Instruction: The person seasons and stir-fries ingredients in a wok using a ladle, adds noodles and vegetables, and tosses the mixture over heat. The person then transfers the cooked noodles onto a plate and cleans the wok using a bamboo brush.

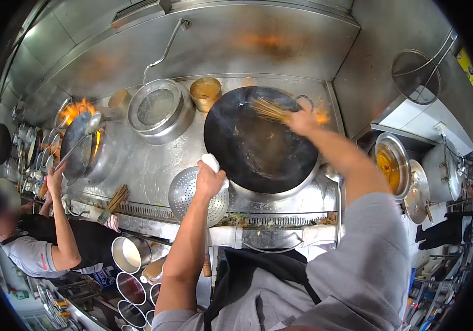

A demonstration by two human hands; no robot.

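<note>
A large black wok (247, 132) with murky liquid in its bottom sits on the stove. My right hand (301, 122) is closed on a bundled bamboo brush (269, 110), whose bristles are over the wok's upper part. At the wok's near left edge, my left hand (210, 179) grips a folded white cloth (211, 163). A round perforated ladle (184, 193) lies just left of and partly behind that hand. Small flames (322, 116) show beyond the wok's right rim.
A metal pot (184, 121) of water stands under a faucet (165, 55), beside a brass-coloured container (205, 91). At the left a co-worker (38, 243) holds a ladle at a flaming wok (76, 143). Another brush (118, 198) rests on the stove edge. Bowls (394, 187) stand right.
</note>
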